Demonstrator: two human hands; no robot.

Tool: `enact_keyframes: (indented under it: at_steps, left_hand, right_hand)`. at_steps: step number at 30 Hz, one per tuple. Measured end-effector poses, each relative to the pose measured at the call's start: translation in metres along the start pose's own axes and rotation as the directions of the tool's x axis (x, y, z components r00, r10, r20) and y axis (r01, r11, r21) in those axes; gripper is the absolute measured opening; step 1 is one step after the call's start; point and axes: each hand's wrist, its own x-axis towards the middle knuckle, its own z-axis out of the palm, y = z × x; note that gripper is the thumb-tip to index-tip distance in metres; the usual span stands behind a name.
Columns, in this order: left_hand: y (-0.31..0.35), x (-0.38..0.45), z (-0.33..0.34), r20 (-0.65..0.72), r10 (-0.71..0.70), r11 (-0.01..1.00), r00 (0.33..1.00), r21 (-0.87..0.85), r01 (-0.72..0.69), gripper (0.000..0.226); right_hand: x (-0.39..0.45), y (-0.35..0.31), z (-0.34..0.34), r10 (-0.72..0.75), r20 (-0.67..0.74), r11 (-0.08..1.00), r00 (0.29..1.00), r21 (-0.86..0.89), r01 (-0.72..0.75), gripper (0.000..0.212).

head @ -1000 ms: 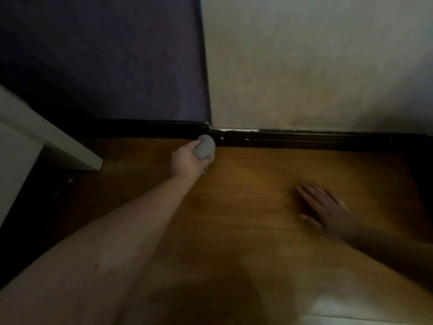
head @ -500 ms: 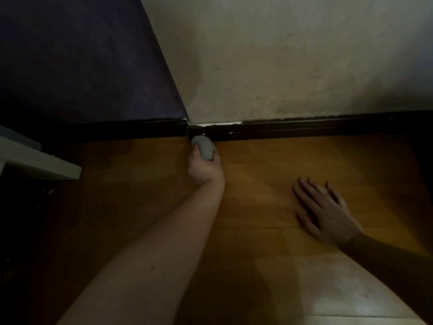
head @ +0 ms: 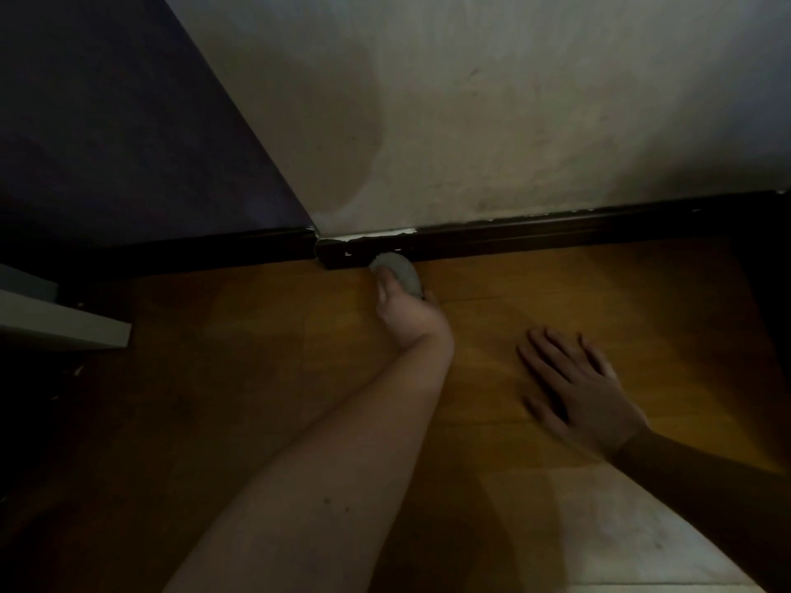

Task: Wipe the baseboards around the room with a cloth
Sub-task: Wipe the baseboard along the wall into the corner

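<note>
The left hand (head: 406, 314) is curled tight around a small grey wadded cloth (head: 396, 273), thumb on top, fingers wrapped underneath, and the bunched end of the wad is pressed right up against the dark, glossy wooden baseboard (head: 556, 233) just ahead of the knuckles. Balling it up like that looks deliberate: a firm pad gets into the low strip where board meets floor. Off to the side of that wiping hand, nearer the body, the right hand (head: 578, 391) lies flat on the orange-brown wooden floor (head: 535, 301), fingers straight and spread, holding nothing; I'd say it's there as a prop, taking weight while the person leans low. Just beyond the cloth, to its far left, the baseboard meets a second run at the corner, below the pale plaster wall (head: 513, 122) and the dark purple wall (head: 128, 122). There's chipped white paint along the board's top edge above the cloth. Plenty of board stretches away past the right hand, unwiped as far as I can judge.
</note>
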Motion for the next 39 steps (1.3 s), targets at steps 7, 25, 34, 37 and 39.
enact_keyframes:
  at_steps: [7, 25, 34, 37, 39]
  left_hand:
    - [0.005, -0.018, 0.007, 0.234, 0.150, 0.961, 0.960, 0.195, -0.198, 0.077]
    - [-0.050, 0.039, -0.101, 0.104, 0.224, 0.970, 0.969, 0.076, -0.232, 0.068]
    - [-0.010, 0.047, -0.072, -0.110, -0.152, 0.965, 0.982, -0.232, 0.123, 0.066]
    - [0.004, 0.026, -0.053, -0.067, -0.126, 0.969, 0.990, -0.222, 0.109, 0.067]
    - [0.012, 0.009, -0.036, 0.001, -0.064, 0.978, 0.998, -0.199, 0.063, 0.067]
  right_hand:
    - [0.001, -0.002, -0.003, 0.004, 0.008, 1.000, 1.000, 0.007, -0.004, 0.067]
    - [0.000, 0.000, -0.002, 0.025, 0.051, 0.999, 0.998, -0.031, -0.023, 0.065]
    - [0.001, 0.000, -0.001, 0.041, 0.053, 0.999, 0.998, -0.033, -0.039, 0.065]
    - [0.001, 0.001, 0.000, 0.038, 0.062, 0.999, 0.997, -0.040, -0.035, 0.065]
    - [0.001, 0.001, 0.001, 0.042, 0.073, 0.998, 0.996, -0.052, -0.038, 0.066]
